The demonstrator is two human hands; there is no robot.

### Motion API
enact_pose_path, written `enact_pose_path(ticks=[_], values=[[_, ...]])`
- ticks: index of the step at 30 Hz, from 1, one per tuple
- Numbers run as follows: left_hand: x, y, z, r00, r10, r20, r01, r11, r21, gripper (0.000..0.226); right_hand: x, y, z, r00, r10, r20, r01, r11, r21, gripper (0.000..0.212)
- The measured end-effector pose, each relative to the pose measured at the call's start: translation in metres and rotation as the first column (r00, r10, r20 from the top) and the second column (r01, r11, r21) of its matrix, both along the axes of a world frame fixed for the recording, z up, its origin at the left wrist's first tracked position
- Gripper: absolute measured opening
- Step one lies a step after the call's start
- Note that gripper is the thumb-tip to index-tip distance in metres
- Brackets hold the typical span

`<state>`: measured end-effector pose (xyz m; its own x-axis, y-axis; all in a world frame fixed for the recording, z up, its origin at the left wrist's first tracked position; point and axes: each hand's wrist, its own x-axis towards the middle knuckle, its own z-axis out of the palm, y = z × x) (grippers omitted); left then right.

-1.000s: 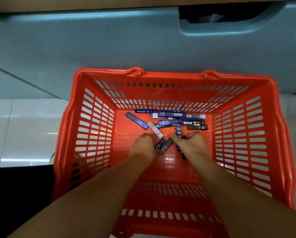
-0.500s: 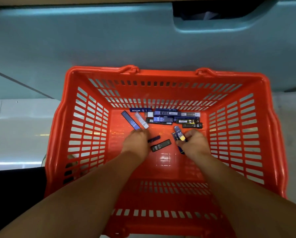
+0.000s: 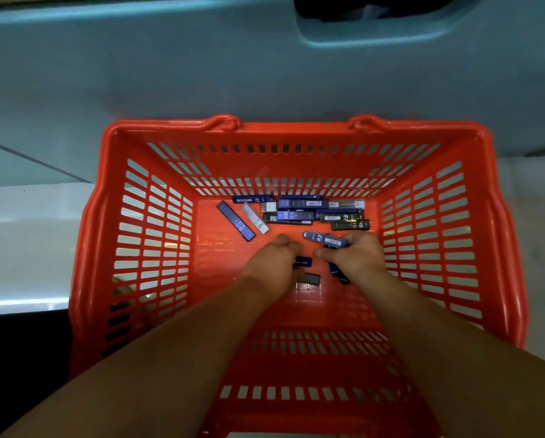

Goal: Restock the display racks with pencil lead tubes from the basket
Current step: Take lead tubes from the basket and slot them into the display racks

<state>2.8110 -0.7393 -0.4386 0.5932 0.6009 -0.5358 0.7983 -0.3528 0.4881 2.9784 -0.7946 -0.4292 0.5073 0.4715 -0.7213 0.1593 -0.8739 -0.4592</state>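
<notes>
- Both hands low inside basket [image 3: 296, 125], close together but not touching, forearms coming in over basket's near wall.
- Left hand [image 3: 274, 260]: fingers curled into a fist, gripping dark-blue tube [image 3: 304, 261]; only the tube's end sticks out toward the right hand.
- Right hand [image 3: 356, 257]: fingers curled, pinching blue tube [image 3: 324, 239]; tube lies across the fingertips, white label up, tip pointing to basket's left wall.
- Black tube [image 3: 310, 278] shows just under the left hand, near basket's middle; held or lying loose, cannot tell.
- Lower tubes [image 3: 337, 272] poke out beneath the right hand, dark with a yellow edge; held or loose, cannot tell.
- Long tube [image 3: 235, 221], blue, lies diagonal on basket floor, toward the far-left corner, marked HB.
- White tube [image 3: 256, 218] lies just beside the long tube, roughly parallel with it.
- Pile [image 3: 315, 211] of blue and black tubes lies along basket's far wall, mostly lengthwise to the wall, some overlapping.
- Basket is orange, slotted walls, two handles folded down on the far rim.
- Teal panel [image 3: 170, 74] stands behind basket's far side.
- White floor [image 3: 21, 241] shows left of basket.
</notes>
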Motion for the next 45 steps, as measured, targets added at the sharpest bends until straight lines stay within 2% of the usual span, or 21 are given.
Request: enact_pose_path(ticks=[3, 6, 7, 10, 14, 18, 20, 22, 25, 27, 29, 31, 33, 35, 37, 41, 45], values=[[-0.008, 0.001, 0.002, 1.0, -0.031, 0.002, 0.031, 0.999, 0.037, 0.042, -0.01, 0.004, -0.004, 0.997, 0.041, 0.065, -0.039, 0.999, -0.03, 0.034], [-0.02, 0.001, 0.0, 0.982, -0.164, -0.09, 0.168, 0.985, 0.029, 0.055, -0.013, 0.007, -0.008, 0.988, 0.105, 0.11, -0.096, 0.992, -0.086, 0.024], [-0.023, 0.001, 0.0, 0.98, -0.166, -0.113, 0.169, 0.986, 0.012, 0.054, -0.012, 0.008, -0.007, 0.989, 0.112, 0.1, -0.104, 0.991, -0.088, 0.02], [-0.027, 0.002, 0.003, 0.981, -0.085, -0.175, 0.083, 0.996, -0.02, 0.044, -0.006, 0.007, -0.004, 0.989, 0.126, 0.082, -0.122, 0.991, -0.057, 0.011], [-0.041, 0.007, 0.013, 0.978, 0.06, -0.2, -0.085, 0.99, -0.116, 0.037, -0.001, 0.007, 0.005, 0.973, 0.22, 0.065, -0.217, 0.975, -0.051, 0.012], [-0.058, 0.009, 0.02, 0.953, 0.226, -0.203, -0.269, 0.937, -0.221, 0.051, -0.003, 0.013, 0.019, 0.977, 0.209, -0.036, -0.21, 0.977, -0.045, 0.005], [-0.061, 0.012, 0.023, 0.901, 0.399, -0.168, -0.431, 0.864, -0.258, 0.051, -0.005, 0.016, 0.024, 0.981, 0.179, -0.077, -0.184, 0.981, -0.064, 0.009], [-0.061, 0.017, 0.028, 0.81, 0.571, -0.133, -0.584, 0.767, -0.264, 0.043, -0.006, 0.021, 0.026, 0.987, 0.154, -0.056, -0.157, 0.986, -0.055, 0.016], [-0.056, 0.031, 0.028, 0.654, 0.753, -0.078, -0.744, 0.62, -0.251, 0.019, 0.002, 0.028, 0.03, 0.994, 0.071, 0.086, -0.073, 0.997, 0.023, 0.02], [-0.053, 0.044, 0.021, 0.58, 0.813, -0.055, -0.801, 0.556, -0.224, 0.009, 0.009, 0.032, 0.03, 0.983, 0.063, 0.171, -0.079, 0.993, 0.091, 0.016], [-0.049, 0.053, 0.015, 0.544, 0.836, -0.07, -0.828, 0.522, -0.206, 0.021, 0.016, 0.035, 0.026, 0.956, 0.138, 0.26, -0.164, 0.983, 0.081, 0.012], [-0.045, 0.062, 0.01, 0.523, 0.846, -0.099, -0.845, 0.501, -0.185, 0.037, 0.022, 0.037, 0.019, 0.913, 0.257, 0.318, -0.27, 0.963, -0.003, 0.028], [-0.039, 0.067, 0.005, 0.514, 0.847, -0.135, -0.856, 0.495, -0.152, 0.054, 0.029, 0.038, 0.012, 0.858, 0.381, 0.345, -0.367, 0.924, -0.108, 0.048], [-0.035, 0.069, 0.001, 0.507, 0.843, -0.18, -0.862, 0.492, -0.126, 0.062, 0.033, 0.038, 0.008, 0.813, 0.471, 0.342, -0.43, 0.882, -0.19, 0.059], [-0.032, 0.068, -0.003, 0.523, 0.829, -0.201, -0.852, 0.512, -0.105, 0.065, 0.033, 0.036, 0.007, 0.793, 0.513, 0.328, -0.453, 0.857, -0.245, 0.059], [-0.03, 0.066, 0.0, 0.546, 0.819, -0.18, -0.838, 0.54, -0.083, 0.058, 0.031, 0.036, 0.008, 0.808, 0.489, 0.329, -0.422, 0.87, -0.257, 0.052], [-0.039, 0.056, 0.005, 0.661, 0.718, -0.219, -0.746, 0.661, -0.085, 0.062, 0.022, 0.031, 0.009, 0.875, 0.43, 0.224, -0.377, 0.894, -0.242, 0.054]])
